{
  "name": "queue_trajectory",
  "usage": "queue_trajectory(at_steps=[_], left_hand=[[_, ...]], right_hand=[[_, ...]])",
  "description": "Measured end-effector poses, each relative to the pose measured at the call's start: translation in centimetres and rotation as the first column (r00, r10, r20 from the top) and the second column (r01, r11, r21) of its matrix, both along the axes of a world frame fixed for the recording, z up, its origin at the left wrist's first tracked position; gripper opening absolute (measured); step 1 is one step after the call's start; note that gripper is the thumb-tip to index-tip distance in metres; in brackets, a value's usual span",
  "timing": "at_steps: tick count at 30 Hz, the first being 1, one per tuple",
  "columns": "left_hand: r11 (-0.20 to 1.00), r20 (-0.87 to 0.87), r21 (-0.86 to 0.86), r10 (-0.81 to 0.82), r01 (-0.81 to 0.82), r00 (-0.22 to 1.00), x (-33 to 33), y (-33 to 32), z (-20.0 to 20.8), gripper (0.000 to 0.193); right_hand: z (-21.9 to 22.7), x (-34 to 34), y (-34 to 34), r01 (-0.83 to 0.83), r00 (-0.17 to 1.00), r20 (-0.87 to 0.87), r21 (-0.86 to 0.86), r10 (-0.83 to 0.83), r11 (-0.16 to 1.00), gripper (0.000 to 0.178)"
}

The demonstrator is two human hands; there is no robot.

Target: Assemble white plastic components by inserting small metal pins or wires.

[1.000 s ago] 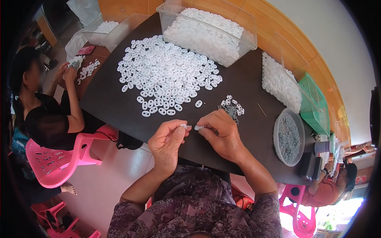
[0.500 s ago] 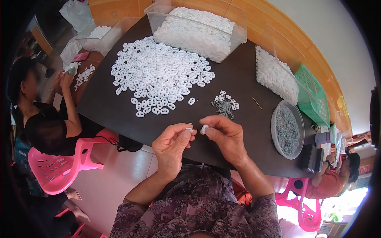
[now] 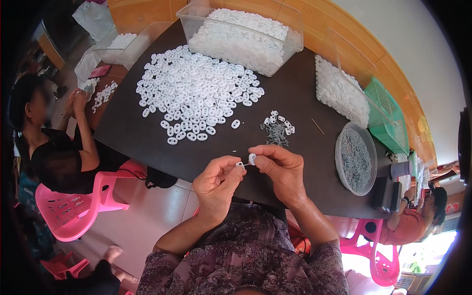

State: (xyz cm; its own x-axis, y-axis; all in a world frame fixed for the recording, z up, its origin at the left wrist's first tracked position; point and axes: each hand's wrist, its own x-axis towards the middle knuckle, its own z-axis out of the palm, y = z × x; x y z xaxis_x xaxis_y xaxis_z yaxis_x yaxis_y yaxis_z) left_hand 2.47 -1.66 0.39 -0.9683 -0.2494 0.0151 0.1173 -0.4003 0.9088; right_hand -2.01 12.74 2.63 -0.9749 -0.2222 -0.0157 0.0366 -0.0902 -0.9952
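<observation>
My left hand (image 3: 216,187) pinches a small white plastic piece with dark holes (image 3: 240,164) between thumb and fingers, over the table's near edge. Facing it, my right hand (image 3: 282,172) pinches a white oval two-hole plastic piece (image 3: 252,158). Something thin spans the small gap between the two pieces; its kind is too small to make out. Beyond my hands lies a small heap of grey pins or screws (image 3: 275,133), with several small white pieces (image 3: 274,113) beside it. A big pile of white oval two-hole pieces (image 3: 196,88) spreads farther left.
Clear bins of white pieces (image 3: 290,44) stand along the back. To the right are a round tray of grey parts (image 3: 338,152), a green basket (image 3: 388,115) and a thin stick (image 3: 317,126). Other people sit left and right, near pink chairs (image 3: 83,201).
Both hands have shifted slightly; the left piece now shows its holes toward me. The right piece has tilted. A person's foot at lower left has moved.
</observation>
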Motion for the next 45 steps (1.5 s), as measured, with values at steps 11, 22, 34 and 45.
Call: queue_trajectory(at_steps=[11,22,34,45], left_hand=[[0.999,0.009,-0.025,0.041,-0.041,0.999,-0.1,-0.1,-0.5,0.014],[1.000,0.045,-0.020,0.016,-0.016,0.999,0.0,-0.3,-0.3,0.013],[0.999,0.038,-0.036,-0.008,0.010,0.999,0.0,-0.2,-0.9,0.014],[0.999,0.011,-0.031,-0.037,0.037,0.999,-0.2,0.0,-0.9,0.016]], right_hand=[[-0.5,0.1,-0.3,0.000,0.992,-0.128,0.111,0.015,0.994,0.017],[-0.4,0.2,-0.6,0.011,0.988,-0.152,0.143,0.011,0.990,0.017],[0.0,0.4,-1.4,0.117,0.924,-0.382,0.316,0.014,0.942,0.019],[-0.3,0.6,-1.6,0.168,0.906,-0.423,0.329,-0.014,0.929,0.018]])
